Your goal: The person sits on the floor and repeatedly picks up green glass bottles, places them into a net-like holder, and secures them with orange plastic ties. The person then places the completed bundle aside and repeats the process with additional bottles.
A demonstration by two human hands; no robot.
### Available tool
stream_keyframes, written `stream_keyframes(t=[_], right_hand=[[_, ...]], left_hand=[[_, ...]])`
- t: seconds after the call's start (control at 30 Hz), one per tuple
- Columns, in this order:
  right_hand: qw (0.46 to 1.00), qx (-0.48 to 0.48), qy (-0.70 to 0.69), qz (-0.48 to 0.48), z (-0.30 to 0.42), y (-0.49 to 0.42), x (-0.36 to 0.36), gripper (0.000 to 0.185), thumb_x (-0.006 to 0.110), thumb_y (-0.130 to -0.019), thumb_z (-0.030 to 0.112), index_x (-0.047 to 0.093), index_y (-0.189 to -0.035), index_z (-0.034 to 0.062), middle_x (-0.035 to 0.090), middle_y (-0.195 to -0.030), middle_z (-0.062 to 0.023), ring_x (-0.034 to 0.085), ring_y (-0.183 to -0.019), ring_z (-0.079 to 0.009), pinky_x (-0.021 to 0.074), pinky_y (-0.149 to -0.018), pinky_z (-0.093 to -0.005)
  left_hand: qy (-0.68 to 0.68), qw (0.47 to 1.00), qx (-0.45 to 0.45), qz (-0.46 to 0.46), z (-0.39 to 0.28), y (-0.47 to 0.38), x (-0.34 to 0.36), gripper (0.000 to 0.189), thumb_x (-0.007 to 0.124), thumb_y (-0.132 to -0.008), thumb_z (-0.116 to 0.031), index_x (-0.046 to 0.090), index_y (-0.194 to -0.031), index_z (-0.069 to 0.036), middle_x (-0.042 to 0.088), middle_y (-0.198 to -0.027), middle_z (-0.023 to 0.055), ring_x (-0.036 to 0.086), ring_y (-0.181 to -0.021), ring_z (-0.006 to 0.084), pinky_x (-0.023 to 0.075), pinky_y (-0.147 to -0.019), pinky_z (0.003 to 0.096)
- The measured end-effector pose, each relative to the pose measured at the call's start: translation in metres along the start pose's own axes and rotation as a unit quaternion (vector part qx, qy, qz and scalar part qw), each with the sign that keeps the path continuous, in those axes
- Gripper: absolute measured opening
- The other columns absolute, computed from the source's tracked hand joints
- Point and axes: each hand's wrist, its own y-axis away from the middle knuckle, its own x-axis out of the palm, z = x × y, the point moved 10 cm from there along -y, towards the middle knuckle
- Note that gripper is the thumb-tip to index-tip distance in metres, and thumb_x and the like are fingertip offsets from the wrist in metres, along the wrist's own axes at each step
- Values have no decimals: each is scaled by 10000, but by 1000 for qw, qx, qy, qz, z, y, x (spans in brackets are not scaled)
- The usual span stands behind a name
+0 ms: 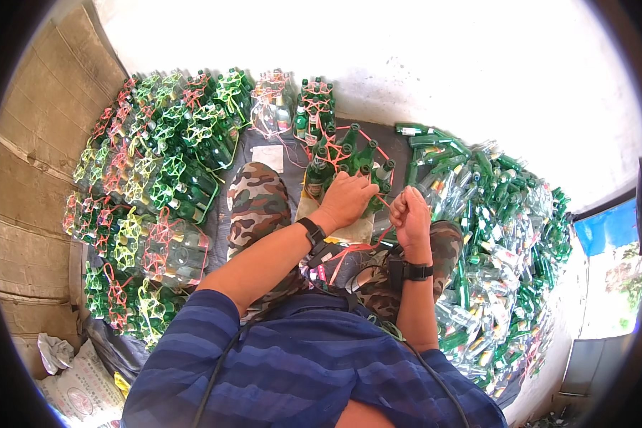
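In front of me, between my knees, a cluster of green glass bottles [352, 155] stands upright with red plastic strapping [377, 140] woven among the necks and looped round its right side. My left hand [348, 199] is at the near edge of the cluster, its fingers bent over the strap by the bottle necks; whether they are closed on it is hidden. To the right of the bottles my right hand [410, 214] is closed on the red strap, which runs from the cluster to its fingers. Loose ends of strap trail down towards my lap.
Bundles of strapped bottles [166, 176] are stacked at the left beside a cardboard wall covering [32, 160]. A large heap of loose bottles [503, 224] lies at the right against the white wall [460, 64]. A pale square piece [267, 158] lies beyond my left knee. Sacks [77, 382] lie at lower left.
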Motion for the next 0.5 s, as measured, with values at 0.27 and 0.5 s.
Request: stream_keyframes(t=[0.27, 0.5], right_hand=[[992, -83, 95, -27, 31, -18, -14, 267, 546, -1179, 267, 579, -963, 114, 730, -937, -35, 725, -888, -144, 511, -634, -270], [949, -126, 268, -108, 40, -39, -46, 262, 619, -1144, 285, 690, -1023, 63, 785, -1033, -57, 740, -909, -127, 556, -674, -275]], left_hand=[[-29, 999, -37, -4, 0, -3, 3, 80, 690, -979, -203, 655, -922, -159, 651, -851, 37, 671, -869, 257, 413, -815, 437], [-2, 996, -86, -26, 3, -5, 4, 108, 683, -994, -196, 654, -909, -136, 658, -837, 59, 672, -857, 288, 418, -822, 450]])
